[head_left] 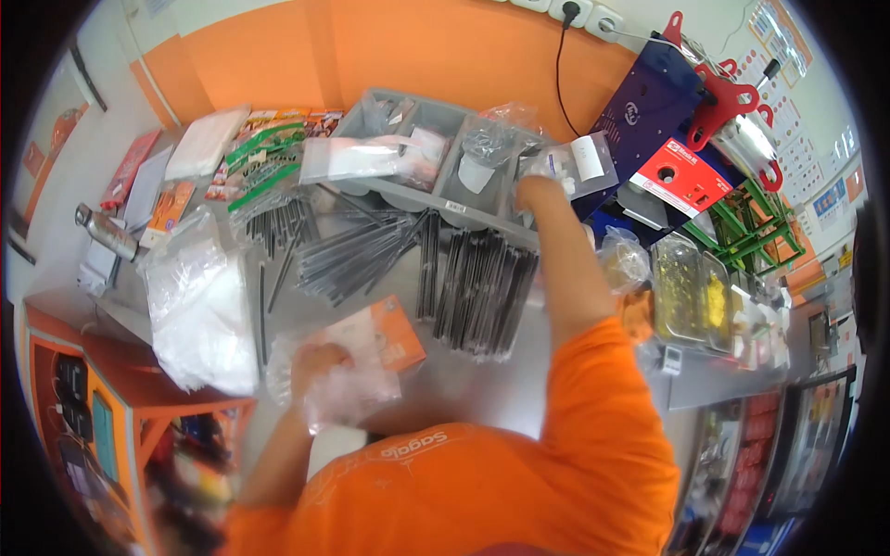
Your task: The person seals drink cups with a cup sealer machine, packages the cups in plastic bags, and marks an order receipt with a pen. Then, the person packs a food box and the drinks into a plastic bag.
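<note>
My left hand is closed on a thin clear plastic bag low over the near side of the table. Beside it, partly under the bag, is an orange and white printed packet. My right arm stretches forward, and my right hand reaches to the right end of a grey divided bin. A clear bag with white pieces and a white label lies right at that hand. The right fingers are mostly hidden there. Bundles of black straws in clear wrap lie in front of the bin.
A stack of clear plastic bags lies at the left, near a metal bottle. Behind the bin's right end stands a dark blue machine with red handles. Lidded containers with yellow contents and a green rack are at the right.
</note>
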Tool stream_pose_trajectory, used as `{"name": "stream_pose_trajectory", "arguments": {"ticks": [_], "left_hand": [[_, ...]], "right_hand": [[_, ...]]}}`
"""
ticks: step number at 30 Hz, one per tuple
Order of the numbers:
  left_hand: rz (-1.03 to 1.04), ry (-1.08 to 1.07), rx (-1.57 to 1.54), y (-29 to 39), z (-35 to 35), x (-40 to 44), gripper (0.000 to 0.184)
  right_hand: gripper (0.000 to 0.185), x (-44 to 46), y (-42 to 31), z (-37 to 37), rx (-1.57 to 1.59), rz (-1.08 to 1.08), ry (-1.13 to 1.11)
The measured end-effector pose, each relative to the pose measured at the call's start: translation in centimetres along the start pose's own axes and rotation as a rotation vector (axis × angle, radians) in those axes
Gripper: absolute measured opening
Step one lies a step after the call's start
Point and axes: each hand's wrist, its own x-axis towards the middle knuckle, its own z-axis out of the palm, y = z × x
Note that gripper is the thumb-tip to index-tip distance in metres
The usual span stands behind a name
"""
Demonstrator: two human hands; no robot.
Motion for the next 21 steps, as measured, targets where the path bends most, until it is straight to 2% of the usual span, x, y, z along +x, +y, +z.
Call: {"name": "stream_pose_trajectory", "arguments": {"ticks": [1,3,5,7,8,9,11,12,14,15,16,17,18,19,20,21], "left_hand": [[-0.014,-0.001,-0.009,0.1,-0.2,-0.1,0.012],[0.090,-0.113,0.092,0.4,-1.1,0.0,0.008],[0.115,-0.075,0.019,0.7,-1.8,0.4,0.007],[0.218,-0.230,0.213,1.1,-2.5,0.7,0.008],[0.265,-0.110,0.099,-0.1,-1.8,0.2,0.010],[0.276,-0.098,0.104,-0.8,-1.4,0.1,0.010],[0.165,-0.150,-0.124,-1.6,-1.2,0.0,0.030],[0.168,-0.150,-0.120,-1.6,-1.5,-0.1,0.030],[0.309,-0.153,0.131,-1.5,-2.4,-0.2,0.045],[0.305,-0.154,0.135,-1.0,-2.6,0.0,0.045],[0.433,0.002,0.295,-0.3,-2.8,0.3,0.047],[0.560,0.146,0.453,0.3,-3.0,0.1,0.052],[0.549,0.113,0.457,0.6,-3.3,0.0,0.052],[0.542,0.186,0.538,0.8,-3.4,0.1,0.052],[0.536,0.272,0.625,1.0,-3.5,0.0,0.053],[0.525,0.267,0.642,1.2,-3.4,-0.4,0.053]], "right_hand": [[0.025,-0.4,0.1,-0.8,-0.030,0.028,0.093],[0.023,-1.9,-0.1,-3.0,-0.099,-0.005,0.121],[0.021,-3.7,-0.2,-5.2,-0.164,-0.036,0.160],[0.021,-5.5,0.3,-6.8,-0.268,-0.037,0.204],[0.022,-5.7,0.9,-6.8,-0.213,-0.010,0.192],[0.022,-6.4,1.2,-7.4,-0.213,-0.003,0.208],[0.023,-8.2,1.7,-7.8,-0.344,-0.029,0.461],[0.022,-9.7,1.6,-8.7,-0.355,0.013,0.500],[0.020,-14.5,0.4,-9.1,-0.100,0.017,0.805],[0.019,-16.9,-2.0,-8.8,0.206,-0.005,0.742],[0.018,-19.0,-5.4,-7.8,0.514,-0.025,0.655],[0.016,-19.2,-8.4,-3.8,0.876,-0.321,0.639],[0.013,-20.4,-12.1,-1.2,1.029,-0.540,0.507],[0.011,-21.9,-15.7,0.5,1.094,-0.611,0.369],[0.011,-22.0,-18.6,3.4,1.302,-0.764,0.272],[0.009,-23.1,-20.9,4.2,1.316,-0.796,0.307]]}}
